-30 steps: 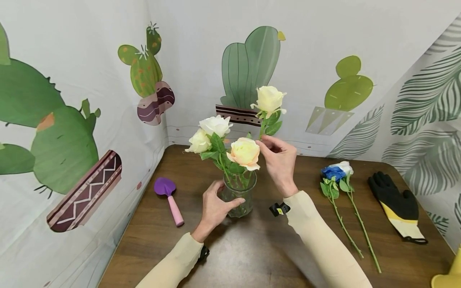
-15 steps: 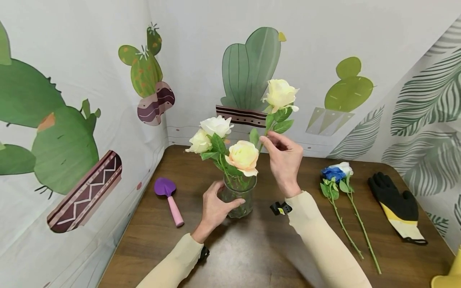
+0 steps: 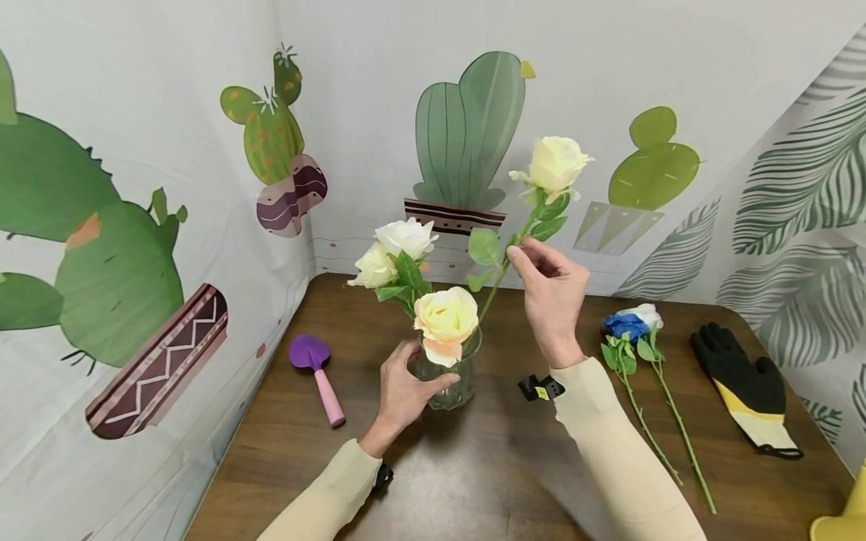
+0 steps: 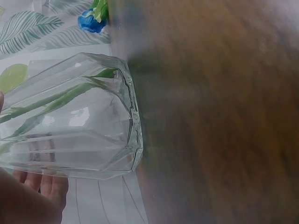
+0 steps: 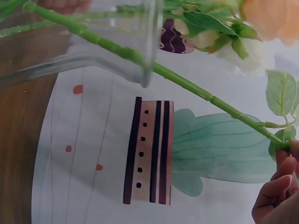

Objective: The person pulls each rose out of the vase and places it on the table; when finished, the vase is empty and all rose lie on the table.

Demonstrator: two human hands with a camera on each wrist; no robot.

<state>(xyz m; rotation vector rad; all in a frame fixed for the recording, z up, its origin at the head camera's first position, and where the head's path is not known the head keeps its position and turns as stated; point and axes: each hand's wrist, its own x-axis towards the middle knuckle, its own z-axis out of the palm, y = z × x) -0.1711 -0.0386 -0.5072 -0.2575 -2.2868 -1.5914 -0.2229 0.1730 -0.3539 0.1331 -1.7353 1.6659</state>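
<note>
While the right hand [image 3: 555,293] pinches the green stem [image 5: 187,86] of a pale yellow rose [image 3: 557,165], its grip is narrow, just thumb and fingertips. The rose leans to the person's right, and the low end of its stem is inside the glass vase [image 3: 461,387]. The left hand [image 3: 409,383] holds the side of the vase, its grip as wide as the glass. If the stem gets pulled too far, its low end could pop out. If it pushes hard on the rim [image 5: 152,42], the vase could tip, most of all if the left grip is loose. A peach rose [image 3: 446,319] leans over the front and may flop out if bumped. A white rose [image 3: 406,238] and a cream rose [image 3: 376,265] sit at the left. Farther out on the bench [image 3: 460,481] lie a purple trowel [image 3: 322,379], a blue rose [image 3: 625,325] and a black glove [image 3: 744,379].
</note>
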